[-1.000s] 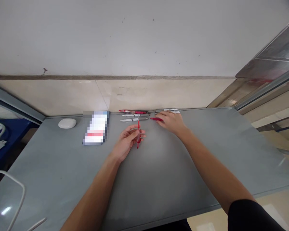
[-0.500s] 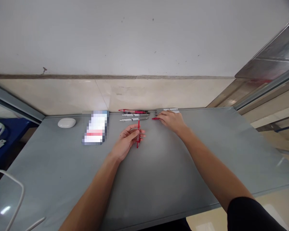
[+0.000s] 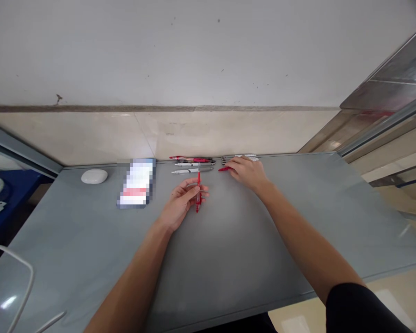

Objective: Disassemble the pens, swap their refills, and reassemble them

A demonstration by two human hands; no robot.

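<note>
My left hand (image 3: 182,199) is closed on a red, see-through pen (image 3: 198,192), held upright in the view between thumb and fingers, its thin pale end pointing at the wall. My right hand (image 3: 246,172) rests low at the back of the table, fingers closed round a short red pen part (image 3: 224,169) that sticks out to the left; the rest of it is hidden. Just behind those fingers lie several white pens (image 3: 246,156), partly covered. Left of them, a white pen (image 3: 185,171) and a red pen (image 3: 187,159) lie in a row with others.
A phone with a blurred screen (image 3: 137,182) lies left of my left hand. Farther left sits a white rounded case (image 3: 94,176). A white cable (image 3: 31,277) curves over the front left of the grey table (image 3: 249,259). The tiled wall (image 3: 208,132) borders the back edge.
Both hands keep nearly the same place and grip. The whole view has shifted very slightly.
</note>
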